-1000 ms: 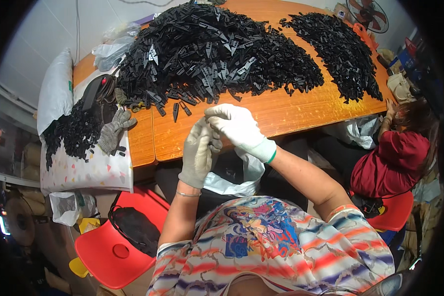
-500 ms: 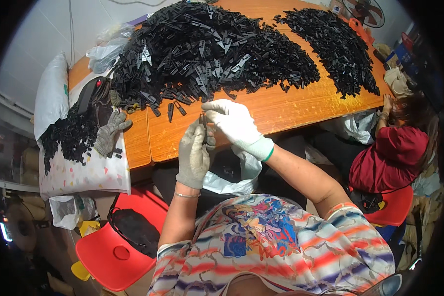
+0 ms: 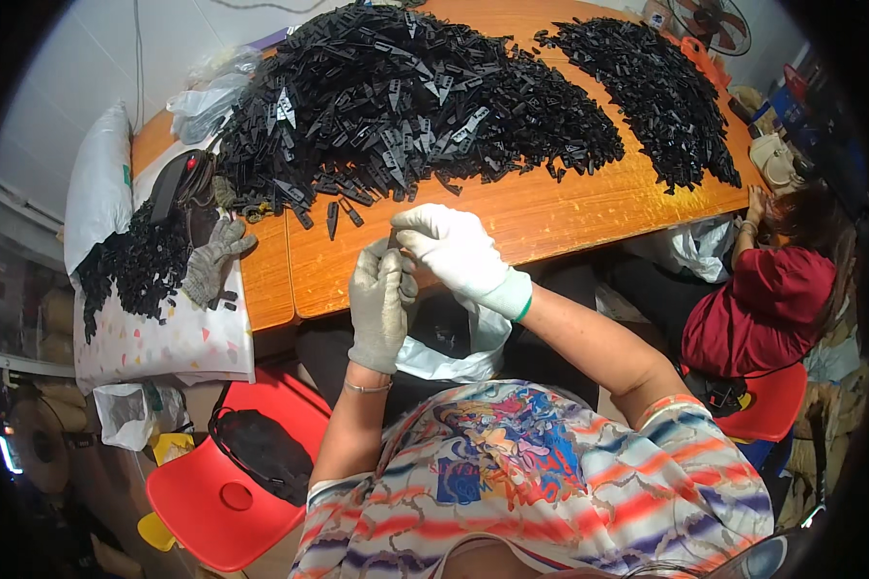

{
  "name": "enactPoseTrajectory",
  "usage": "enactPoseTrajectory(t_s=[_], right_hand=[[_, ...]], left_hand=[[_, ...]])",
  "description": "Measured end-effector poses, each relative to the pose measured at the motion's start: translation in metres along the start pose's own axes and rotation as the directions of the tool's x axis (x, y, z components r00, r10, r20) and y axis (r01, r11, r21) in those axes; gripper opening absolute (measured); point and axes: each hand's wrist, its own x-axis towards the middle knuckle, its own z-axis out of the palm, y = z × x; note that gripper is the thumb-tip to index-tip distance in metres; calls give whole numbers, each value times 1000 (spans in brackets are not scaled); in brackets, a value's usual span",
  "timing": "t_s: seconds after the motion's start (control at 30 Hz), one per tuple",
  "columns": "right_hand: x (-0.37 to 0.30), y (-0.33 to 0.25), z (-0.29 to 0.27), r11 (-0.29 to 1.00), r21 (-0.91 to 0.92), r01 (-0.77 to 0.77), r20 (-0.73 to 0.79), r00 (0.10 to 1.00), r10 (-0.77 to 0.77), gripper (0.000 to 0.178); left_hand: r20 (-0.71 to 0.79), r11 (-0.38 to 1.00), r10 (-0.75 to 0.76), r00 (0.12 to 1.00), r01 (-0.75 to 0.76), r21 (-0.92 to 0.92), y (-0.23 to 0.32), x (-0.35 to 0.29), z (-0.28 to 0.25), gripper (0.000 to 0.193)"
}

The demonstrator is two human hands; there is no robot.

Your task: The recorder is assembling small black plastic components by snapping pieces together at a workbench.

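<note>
Both my hands wear pale work gloves and meet above the near edge of the table. My left hand (image 3: 378, 304), in a greyish glove, is closed with thumb and fingers pinching a small black plastic piece (image 3: 393, 237). My right hand (image 3: 456, 253), in a whiter glove with a green cuff, has its fingertips closed on the upper end of the same piece. Most of the piece is hidden by the fingers. Just beyond lie a few loose black pieces (image 3: 333, 220), in front of a large heap of black plastic pieces (image 3: 386, 106).
A second black heap (image 3: 647, 106) covers the table's right side, where a person in a dark red shirt (image 3: 758, 299) sits. At left, a spare glove (image 3: 214, 261) and more black pieces (image 3: 135, 265) lie beside a white sack (image 3: 99, 193). A red chair (image 3: 217, 502) stands at lower left.
My right fingertips have closed in on the black piece, so less of it shows. Both hands stay in nearly the same place.
</note>
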Motion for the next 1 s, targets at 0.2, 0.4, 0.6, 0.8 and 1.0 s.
enactPoseTrajectory(t_s=[0.2, 0.4, 0.6, 0.8, 1.0], right_hand=[[3, 17, -2, 989, -85, 124, -16, 992, -126, 24], [1, -4, -9, 593, -702, 394, 170, 901, -398, 21], [14, -4, -19, 368, -771, 520, 356, 831, -428, 11], [20, 13, -30, 356, -818, 451, 321, 873, -368, 14], [12, 22, -35, 611, -755, 236, 41, 948, -315, 24]], left_hand=[[17, 1000, 7, 1000, -7, 11, 4, -3, 6, 16], [8, 919, 190, 982, -180, 351, 1, 6, 6, 13], [-112, 901, 161, 980, -100, 423, 3, 22, 23, 17], [-150, 929, -24, 988, 77, 361, 0, 36, 37, 26], [28, 946, -40, 999, 28, 324, 3, 35, 38, 21]])
